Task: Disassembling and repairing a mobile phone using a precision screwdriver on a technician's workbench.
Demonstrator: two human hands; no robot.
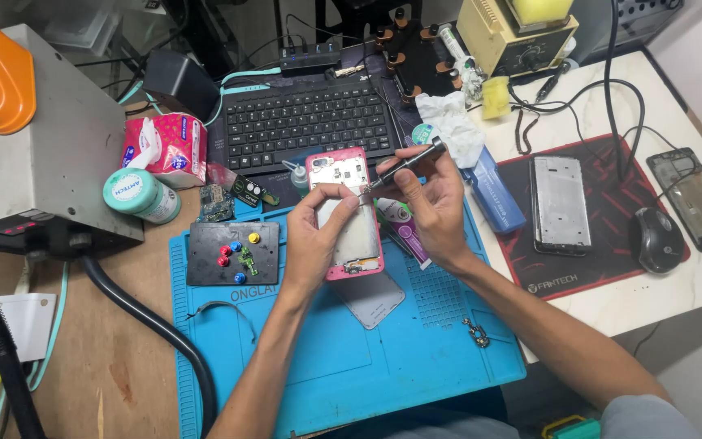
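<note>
A blue silicone work mat (343,366) covers the lower middle of the frame on the bench (115,366), its near edge at the bench's front and much of its lower half bare, which leaves room to set parts down. Just above centre, the left hand (310,244) has its grip closed around the opened pink phone (347,215), fingers over the top edge and thumb on the near side; the phone is tilted up off the mat. It looks light and stiff but fragile inside, so the rim is the safer hold. Under it lies a grey back cover (375,299). The right hand (436,203) pinches a slim dark screwdriver (404,167), tip at the phone's upper right edge. Loose coloured screws sit on a black tray (233,252) at left, easily knocked.
</note>
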